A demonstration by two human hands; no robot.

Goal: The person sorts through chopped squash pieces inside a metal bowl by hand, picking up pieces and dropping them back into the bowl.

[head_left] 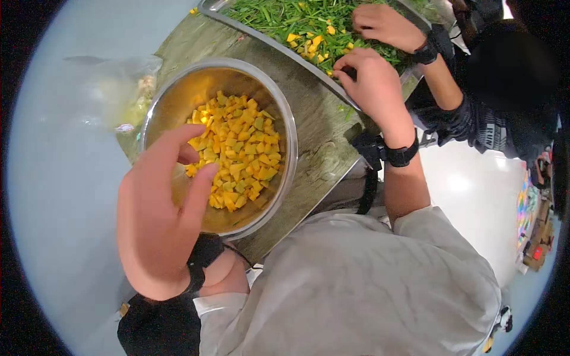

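My left hand (160,207) is over the near left side of a round metal bowl (289,136), thumb and fingers apart, with nothing visible between them. Diced yellow-orange pieces, some greenish (237,151), are heaped in the bowl, partly hidden by that hand. At the near edge of a metal tray (279,53), my right hand (377,86) has its thumb and fingers curled together; whatever they hold is hidden. Chopped green stems and leaves (267,18) fill the tray, and some yellow dice (312,44) lie on the greens beside my right hand.
Another person's hand (389,26), with a black wristband, reaches into the tray from the right. A clear plastic bag (130,101) with pale scraps lies left of the bowl. Bowl and tray stand on a stone-patterned tabletop (320,136).
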